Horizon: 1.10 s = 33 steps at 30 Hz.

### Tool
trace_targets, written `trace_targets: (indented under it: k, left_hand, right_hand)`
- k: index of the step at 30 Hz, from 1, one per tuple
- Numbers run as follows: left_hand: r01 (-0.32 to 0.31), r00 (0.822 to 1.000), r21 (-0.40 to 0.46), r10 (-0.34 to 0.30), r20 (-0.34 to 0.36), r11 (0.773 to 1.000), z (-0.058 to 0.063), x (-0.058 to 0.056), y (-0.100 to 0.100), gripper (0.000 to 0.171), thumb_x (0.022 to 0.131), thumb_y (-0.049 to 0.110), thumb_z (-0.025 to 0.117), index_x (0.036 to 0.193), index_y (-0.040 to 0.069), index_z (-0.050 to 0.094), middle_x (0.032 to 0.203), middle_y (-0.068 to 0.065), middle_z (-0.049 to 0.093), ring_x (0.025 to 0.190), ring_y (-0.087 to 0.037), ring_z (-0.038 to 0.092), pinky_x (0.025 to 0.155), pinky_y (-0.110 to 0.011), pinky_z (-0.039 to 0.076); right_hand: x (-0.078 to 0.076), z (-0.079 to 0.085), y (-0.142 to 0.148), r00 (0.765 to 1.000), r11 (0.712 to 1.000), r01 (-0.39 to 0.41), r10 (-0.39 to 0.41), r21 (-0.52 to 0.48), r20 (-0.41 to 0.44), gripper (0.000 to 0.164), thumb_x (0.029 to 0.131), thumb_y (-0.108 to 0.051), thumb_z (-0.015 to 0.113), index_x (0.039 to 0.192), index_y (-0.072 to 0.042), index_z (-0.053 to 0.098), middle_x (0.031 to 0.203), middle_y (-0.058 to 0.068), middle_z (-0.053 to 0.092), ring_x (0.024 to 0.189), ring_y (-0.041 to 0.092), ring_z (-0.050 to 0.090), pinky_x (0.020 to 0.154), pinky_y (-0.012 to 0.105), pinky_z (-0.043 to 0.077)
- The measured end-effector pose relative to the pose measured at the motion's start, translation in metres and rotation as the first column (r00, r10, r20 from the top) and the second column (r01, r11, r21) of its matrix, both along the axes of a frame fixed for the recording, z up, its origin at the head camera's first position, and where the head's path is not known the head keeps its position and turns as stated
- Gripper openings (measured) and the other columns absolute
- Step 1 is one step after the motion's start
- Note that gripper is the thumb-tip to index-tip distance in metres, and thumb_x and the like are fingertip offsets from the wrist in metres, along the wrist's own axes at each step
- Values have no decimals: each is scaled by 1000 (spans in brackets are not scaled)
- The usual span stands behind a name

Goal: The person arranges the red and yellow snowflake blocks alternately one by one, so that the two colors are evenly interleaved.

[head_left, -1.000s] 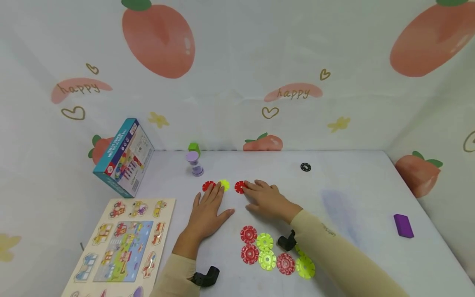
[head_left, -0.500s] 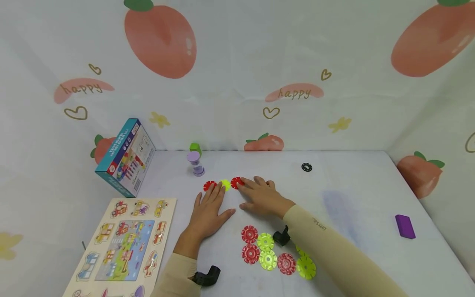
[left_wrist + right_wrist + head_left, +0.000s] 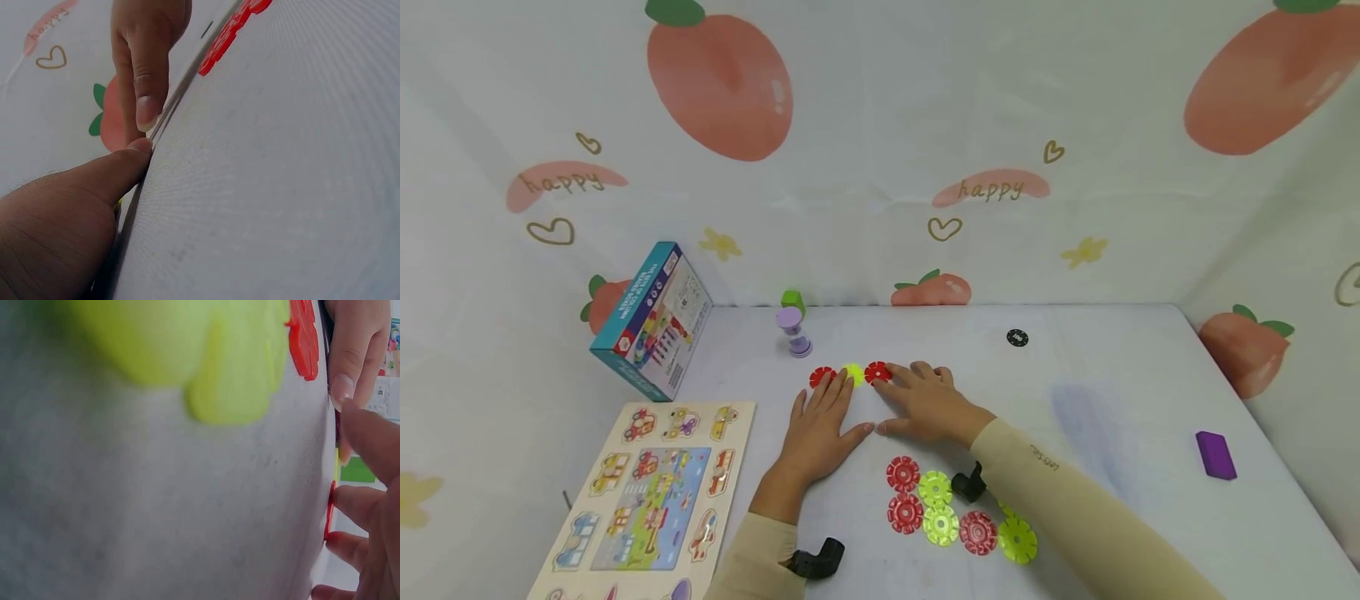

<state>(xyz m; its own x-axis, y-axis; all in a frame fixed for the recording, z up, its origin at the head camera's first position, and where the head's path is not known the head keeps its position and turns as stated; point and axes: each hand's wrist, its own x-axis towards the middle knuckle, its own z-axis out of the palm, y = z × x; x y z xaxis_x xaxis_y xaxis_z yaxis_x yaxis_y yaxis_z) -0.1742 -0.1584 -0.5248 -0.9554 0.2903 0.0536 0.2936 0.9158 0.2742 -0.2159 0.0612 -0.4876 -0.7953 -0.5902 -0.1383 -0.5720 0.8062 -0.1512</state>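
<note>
Several notched plastic discs lie flat on the white table. In the head view, my left hand (image 3: 817, 437) rests with its fingers spread over a red disc (image 3: 819, 376) and a yellow disc (image 3: 854, 375). My right hand (image 3: 931, 408) touches another red disc (image 3: 876, 372) with its fingertips, just right of the yellow one. These three discs form a row, partly hidden by fingers. Both thumb tips almost meet. The right wrist view has two right fingertips on the red disc's edge (image 3: 329, 509).
Nearer me lie more red discs (image 3: 904, 512) and yellow discs (image 3: 941, 523), some under the right sleeve. A picture puzzle board (image 3: 741, 425) and a box (image 3: 658, 321) stand left. Beyond are an hourglass (image 3: 793, 332), green block (image 3: 792, 300), black chip (image 3: 1017, 337) and, at right, a purple block (image 3: 1215, 455).
My right hand has slid left with its red disc, narrowing the space to the yellow disc. Its thumb has come close to the left thumb. My left hand has stayed in place.
</note>
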Motion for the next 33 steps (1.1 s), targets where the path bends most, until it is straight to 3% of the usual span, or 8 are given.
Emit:
trace_targets:
  k: [20,23,25,26,28,30,33]
  left_hand:
    - [-6,1000,2,6,-4,1000,2,2,1,85,88,67,47,153,16,24,158,-1,15,144,-24,4,110,-58,3]
    - [-13,1000,9,13,5,1000,1,2,1,86,87,67,48,153,16,25,158,-1,15,144,-24,4,110,-58,2]
    - [-13,1000,12,13,10,1000,0,2,2,87,87,68,47,153,16,25,158,-1,15,144,-24,4,110,-58,2]
    - [-12,1000,16,12,11,1000,0,1,3,87,87,68,47,153,16,25,158,-1,15,144,-24,4,110,-58,2]
    - [-10,1000,20,10,10,1000,0,1,4,87,87,68,47,153,16,25,158,-1,16,144,-24,4,110,-58,2]
    - [-15,1000,10,15,10,1000,0,0,4,87,87,69,47,153,16,24,158,-1,15,144,-23,3,110,-57,2]
    - [-28,1000,3,28,9,1000,1,1,3,87,87,68,48,153,16,24,158,0,15,144,-22,2,111,-56,2]
  right_hand:
    - [3,2,-5,1000,1000,-2,3,-27,23,78,84,-75,42,149,-33,34,157,3,20,137,34,21,100,58,24]
    - [2,3,-2,1000,997,11,-9,-76,30,77,84,-76,38,149,-35,34,157,3,20,137,32,21,99,58,25]
    - [2,7,5,998,985,39,-31,-169,53,76,85,-75,39,149,-34,35,155,2,23,137,30,23,98,57,27]
    - [3,10,9,996,971,60,-44,-233,73,75,85,-74,40,148,-33,37,154,1,27,136,28,25,99,57,28]
    - [7,18,22,987,917,119,-66,-382,148,71,86,-70,46,146,-33,40,148,-3,37,132,22,35,100,52,32]
    - [12,27,38,967,829,180,-52,-529,249,62,88,-61,55,142,-32,45,140,-5,47,123,19,45,97,47,39]
    - [23,36,66,931,695,263,-1,-669,365,52,89,-48,63,137,-34,49,127,-5,57,109,16,56,90,39,47]
